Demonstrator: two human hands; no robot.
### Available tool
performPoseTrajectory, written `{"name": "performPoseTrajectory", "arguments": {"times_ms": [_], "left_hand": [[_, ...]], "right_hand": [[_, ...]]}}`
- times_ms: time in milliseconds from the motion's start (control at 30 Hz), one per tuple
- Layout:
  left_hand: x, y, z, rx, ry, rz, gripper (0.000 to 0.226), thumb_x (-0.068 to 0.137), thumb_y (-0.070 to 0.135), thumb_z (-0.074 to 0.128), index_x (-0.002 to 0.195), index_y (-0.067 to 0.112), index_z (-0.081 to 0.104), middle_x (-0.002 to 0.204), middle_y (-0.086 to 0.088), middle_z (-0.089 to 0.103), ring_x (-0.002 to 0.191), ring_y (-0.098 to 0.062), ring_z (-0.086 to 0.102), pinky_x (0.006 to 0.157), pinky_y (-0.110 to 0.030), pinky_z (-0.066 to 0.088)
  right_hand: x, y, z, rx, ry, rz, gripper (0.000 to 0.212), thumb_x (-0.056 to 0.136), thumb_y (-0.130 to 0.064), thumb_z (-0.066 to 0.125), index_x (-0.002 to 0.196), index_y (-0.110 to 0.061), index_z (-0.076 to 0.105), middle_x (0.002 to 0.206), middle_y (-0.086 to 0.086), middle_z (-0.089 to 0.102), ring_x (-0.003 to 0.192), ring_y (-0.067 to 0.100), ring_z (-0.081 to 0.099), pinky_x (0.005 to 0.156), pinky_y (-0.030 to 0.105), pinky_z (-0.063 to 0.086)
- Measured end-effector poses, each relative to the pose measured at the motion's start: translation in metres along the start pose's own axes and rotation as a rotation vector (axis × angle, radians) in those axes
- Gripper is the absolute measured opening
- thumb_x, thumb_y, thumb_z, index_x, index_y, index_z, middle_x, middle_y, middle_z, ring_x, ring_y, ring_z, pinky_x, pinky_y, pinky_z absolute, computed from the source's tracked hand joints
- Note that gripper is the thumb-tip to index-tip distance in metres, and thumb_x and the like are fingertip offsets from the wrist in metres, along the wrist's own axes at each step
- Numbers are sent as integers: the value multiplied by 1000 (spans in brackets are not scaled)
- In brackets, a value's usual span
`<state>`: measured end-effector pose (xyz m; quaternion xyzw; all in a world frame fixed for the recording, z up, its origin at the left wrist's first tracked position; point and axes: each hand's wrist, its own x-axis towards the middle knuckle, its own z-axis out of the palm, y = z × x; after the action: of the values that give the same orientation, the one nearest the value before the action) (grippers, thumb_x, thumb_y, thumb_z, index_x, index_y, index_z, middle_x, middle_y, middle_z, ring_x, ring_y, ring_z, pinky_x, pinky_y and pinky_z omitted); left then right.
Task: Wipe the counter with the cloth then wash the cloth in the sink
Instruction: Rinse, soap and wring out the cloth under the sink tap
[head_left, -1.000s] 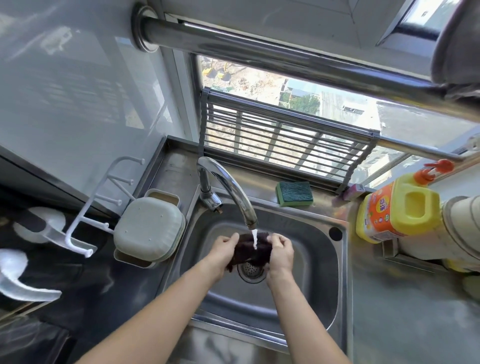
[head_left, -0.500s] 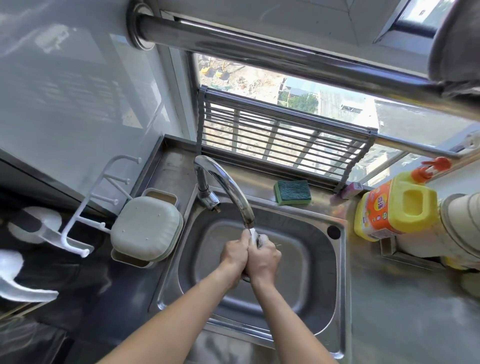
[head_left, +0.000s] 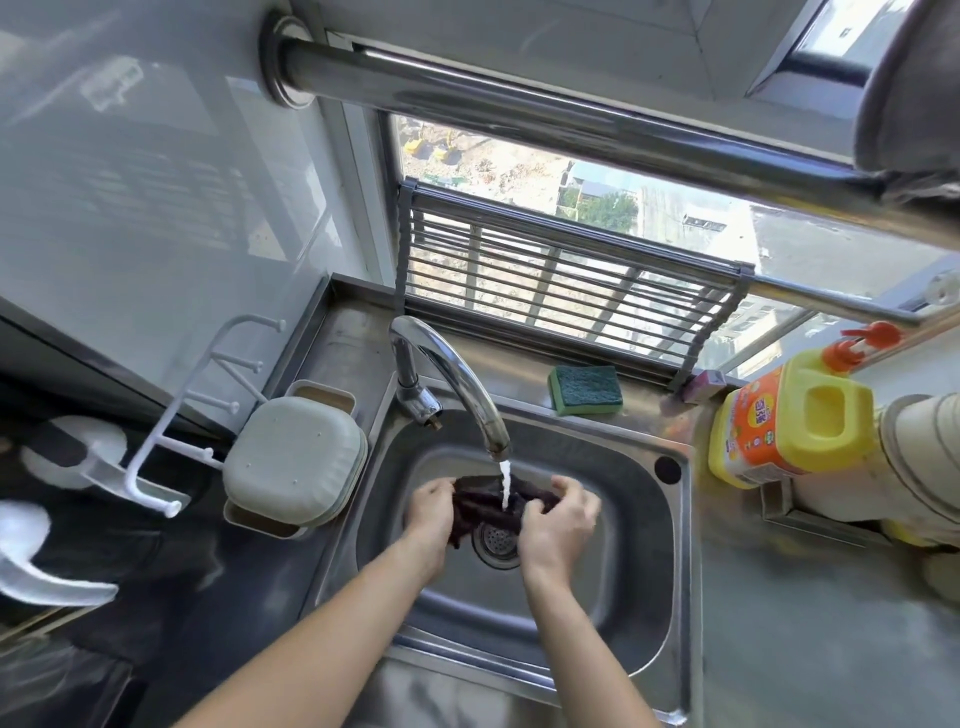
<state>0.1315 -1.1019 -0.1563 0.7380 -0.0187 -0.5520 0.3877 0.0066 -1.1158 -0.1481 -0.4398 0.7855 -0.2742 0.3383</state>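
Note:
A dark cloth (head_left: 485, 506) is stretched between my two hands over the drain of the steel sink (head_left: 631, 525). My left hand (head_left: 428, 519) grips its left end and my right hand (head_left: 558, 525) grips its right end. Water runs from the chrome faucet (head_left: 457, 387) straight onto the middle of the cloth. Part of the cloth hangs down beside my left hand. The steel counter (head_left: 810, 639) lies to the right of the sink.
A green sponge (head_left: 586, 389) lies behind the sink by the window rack. A yellow detergent jug (head_left: 789, 421) stands on the right counter. A white lidded box (head_left: 293, 460) sits left of the sink, beside a white hook rack (head_left: 208, 410).
Half a second ago my hands were pressed together around the bunched cloth. Now they have moved apart and the cloth is spread under the water stream again.

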Motion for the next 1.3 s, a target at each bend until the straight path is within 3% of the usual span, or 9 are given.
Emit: {"name": "performPoseTrajectory", "arguments": {"times_ms": [100, 267, 367, 433, 533, 633, 900, 1033, 1300], "left_hand": [[2, 1, -2, -29, 114, 108, 25, 95, 19, 52, 84, 19, 74, 86, -9, 75, 74, -27, 67, 57, -28, 50], [-14, 12, 12, -142, -290, -124, 45, 100, 43, 45, 82, 11, 70, 60, -3, 68, 49, -16, 65, 41, -17, 43], [-8, 9, 12, -96, -400, -155, 49, 88, 58, 60, 80, 11, 72, 69, -6, 71, 55, -18, 66, 47, -20, 48], [0, -2, 10, 64, -310, 15, 40, 82, 44, 76, 105, 12, 69, 91, -7, 74, 72, -19, 69, 53, -23, 50], [2, -12, 6, 85, -386, 136, 21, 89, 23, 73, 108, 15, 69, 104, -10, 74, 89, -20, 68, 63, -25, 51], [-8, -4, 4, 36, -578, 39, 26, 95, 27, 66, 117, 13, 65, 107, -8, 72, 92, -20, 67, 67, -28, 53], [-9, -12, 14, -110, -394, -225, 52, 92, 65, 50, 121, 22, 57, 118, -13, 69, 87, -27, 68, 58, -38, 58], [4, -8, 25, 65, -141, -6, 44, 91, 59, 47, 101, 19, 63, 107, -10, 71, 88, -25, 67, 76, -38, 58], [-8, -8, 32, 76, -161, 43, 52, 89, 58, 50, 76, 17, 79, 80, -3, 78, 82, -24, 75, 83, -39, 60]], "right_hand": [[-3, -3, -5, 82, 39, 67, 38, 77, 1, 68, 112, -11, 65, 120, 6, 48, 94, 23, 57, 93, 27, 46], [-13, -11, 8, 310, -412, 92, 33, 76, -39, 63, 101, -24, 76, 96, -3, 78, 94, 15, 73, 94, 46, 57], [-10, -13, 10, 535, -418, 172, 25, 92, -15, 52, 104, -17, 74, 100, 8, 78, 98, 21, 75, 94, 47, 58], [-7, -7, 9, 474, -305, 135, 28, 92, -5, 51, 102, -19, 73, 93, 2, 78, 90, 16, 75, 90, 44, 61], [0, -1, 8, 285, -84, 139, 19, 86, -34, 54, 94, -30, 71, 92, -6, 75, 92, 16, 71, 93, 46, 56], [5, -10, 2, 315, -384, 275, 26, 95, -42, 63, 96, -19, 74, 93, 2, 76, 88, 18, 70, 87, 37, 55], [-3, -8, 17, 334, -270, 177, 24, 86, -22, 49, 95, -31, 68, 98, 1, 75, 97, 28, 69, 94, 49, 55], [-16, -11, 24, 91, -316, 122, 31, 86, -44, 43, 97, -26, 65, 97, 2, 71, 97, 27, 65, 92, 45, 53], [-7, -13, 23, 124, -287, 257, 58, 86, -66, 60, 71, -10, 66, 68, 1, 70, 76, 27, 66, 80, 40, 55]]}}
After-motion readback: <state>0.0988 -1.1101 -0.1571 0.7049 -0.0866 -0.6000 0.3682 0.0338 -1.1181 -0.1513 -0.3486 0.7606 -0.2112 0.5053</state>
